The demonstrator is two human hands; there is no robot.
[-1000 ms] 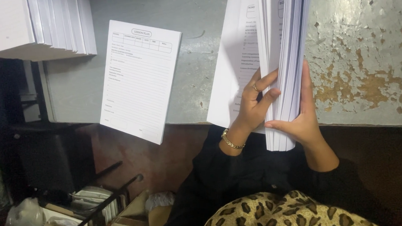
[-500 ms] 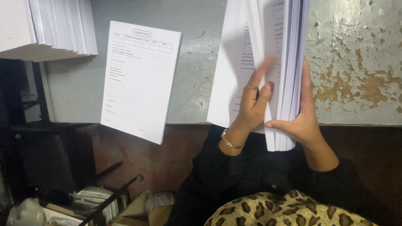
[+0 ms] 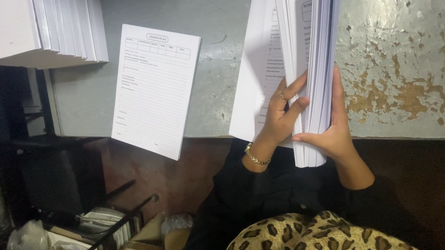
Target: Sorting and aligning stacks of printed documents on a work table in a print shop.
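Several white stacks (image 3: 56,29) lay at the top left, fanned at their edges, on the grey table (image 3: 220,66). Just right of them a single printed form (image 3: 154,90) lay tilted, its lower corner hanging past the table's edge. Below, in the dark at the lower left, sat a crumpled plastic bag (image 3: 27,240) and some papers behind a black rod (image 3: 117,225).

Right of the form, the person held a thick sheaf (image 3: 311,62) of white sheets on edge over the table. The left hand (image 3: 281,113), with a ring on one finger and a gold bracelet (image 3: 255,157) at the wrist, was half open, its fingers pushed in between the sheets and parting a few printed leaves to the left from the bulk. The right hand (image 3: 333,131) was curled round the sheaf's lower end, thumb across the bottom edge and fingers flat up the right side, gripping it firmly. Both sleeves were black, above a leopard-print cloth (image 3: 310,238) at the bottom. Further right, the table's paint (image 3: 403,84) was flaked and rust-stained.
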